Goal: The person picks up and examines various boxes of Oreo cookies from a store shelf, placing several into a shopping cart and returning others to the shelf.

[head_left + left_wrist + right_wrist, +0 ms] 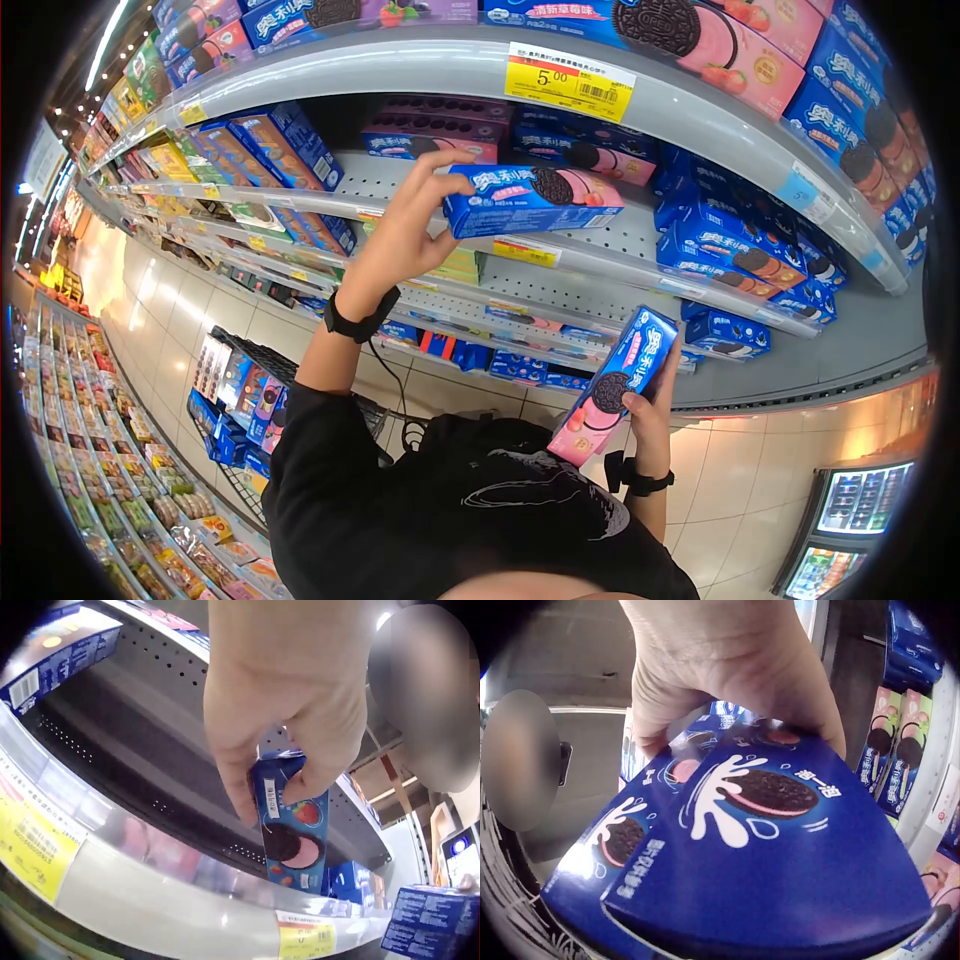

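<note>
A black shirt (400, 510) fronted the head view; the left hand (402, 222) gripped a cookie box (525, 205) before a shelf (625, 233), a cart (262, 352) near that arm. Left wrist: that hand partly hid the box. Right wrist: the right hand (739, 679) clasped two boxes (780, 855).

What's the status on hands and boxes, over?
Left hand pinching a cookie box by its end. Right hand gripping at least one other box. Upper shelf edge possibly in the way.
</note>
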Demonstrator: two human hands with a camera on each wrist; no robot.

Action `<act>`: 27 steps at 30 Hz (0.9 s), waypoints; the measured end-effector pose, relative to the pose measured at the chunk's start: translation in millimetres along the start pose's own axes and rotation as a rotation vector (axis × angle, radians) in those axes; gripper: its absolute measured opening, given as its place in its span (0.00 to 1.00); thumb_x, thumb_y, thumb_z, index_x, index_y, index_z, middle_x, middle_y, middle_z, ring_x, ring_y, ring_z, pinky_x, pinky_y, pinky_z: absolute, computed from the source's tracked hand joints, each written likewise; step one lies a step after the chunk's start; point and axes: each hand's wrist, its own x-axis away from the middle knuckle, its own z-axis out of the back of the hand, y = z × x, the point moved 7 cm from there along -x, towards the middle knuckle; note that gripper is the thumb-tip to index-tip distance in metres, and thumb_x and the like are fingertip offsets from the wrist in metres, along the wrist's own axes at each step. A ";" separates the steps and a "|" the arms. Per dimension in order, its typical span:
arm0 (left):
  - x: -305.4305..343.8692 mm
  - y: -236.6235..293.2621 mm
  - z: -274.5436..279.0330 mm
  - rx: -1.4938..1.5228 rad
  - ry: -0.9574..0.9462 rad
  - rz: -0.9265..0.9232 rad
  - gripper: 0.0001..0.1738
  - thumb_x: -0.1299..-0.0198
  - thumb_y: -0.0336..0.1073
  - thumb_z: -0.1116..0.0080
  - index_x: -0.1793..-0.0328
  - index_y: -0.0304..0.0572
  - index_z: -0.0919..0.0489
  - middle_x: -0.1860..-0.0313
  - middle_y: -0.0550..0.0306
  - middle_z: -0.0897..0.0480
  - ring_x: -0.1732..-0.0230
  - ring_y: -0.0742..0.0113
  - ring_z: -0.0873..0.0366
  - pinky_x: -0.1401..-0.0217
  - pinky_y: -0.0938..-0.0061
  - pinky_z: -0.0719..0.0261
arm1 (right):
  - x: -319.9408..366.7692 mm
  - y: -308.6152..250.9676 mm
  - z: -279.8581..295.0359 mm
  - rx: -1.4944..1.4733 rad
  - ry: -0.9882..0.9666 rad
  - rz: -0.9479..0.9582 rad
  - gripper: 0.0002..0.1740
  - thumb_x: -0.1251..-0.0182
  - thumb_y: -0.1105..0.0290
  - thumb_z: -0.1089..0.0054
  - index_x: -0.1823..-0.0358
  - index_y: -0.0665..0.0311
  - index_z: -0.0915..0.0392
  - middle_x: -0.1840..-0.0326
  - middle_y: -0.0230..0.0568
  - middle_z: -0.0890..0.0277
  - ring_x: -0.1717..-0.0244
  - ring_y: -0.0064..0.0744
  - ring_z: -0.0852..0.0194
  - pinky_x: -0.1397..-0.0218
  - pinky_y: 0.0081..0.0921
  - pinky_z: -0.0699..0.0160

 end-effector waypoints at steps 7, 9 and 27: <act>7.1 -13.3 -7.8 -0.183 0.037 0.019 0.29 0.56 0.13 0.42 0.47 0.45 0.29 0.39 0.45 0.30 0.43 0.49 0.24 0.56 0.68 0.19 | -0.3 10.3 0.0 -0.011 -0.022 -0.011 0.72 0.60 0.62 0.23 0.19 0.55 0.69 0.30 0.50 0.44 0.32 0.46 0.37 0.34 0.37 0.29; 8.3 -23.7 -10.1 0.034 0.037 0.182 0.29 0.53 0.13 0.44 0.45 0.46 0.29 0.38 0.46 0.32 0.42 0.55 0.25 0.52 0.69 0.20 | -1.1 11.7 -3.0 -0.025 -0.020 -0.013 0.72 0.60 0.62 0.22 0.19 0.55 0.69 0.30 0.50 0.44 0.32 0.45 0.37 0.34 0.37 0.29; -74.8 -46.6 -77.7 -0.365 -0.510 0.024 0.34 0.48 0.29 0.36 0.30 0.47 0.29 0.40 0.38 0.25 0.41 0.39 0.27 0.36 0.55 0.30 | -9.6 -0.4 -25.9 -0.043 -0.099 -0.008 0.72 0.58 0.63 0.21 0.20 0.56 0.71 0.31 0.50 0.44 0.32 0.46 0.35 0.34 0.38 0.28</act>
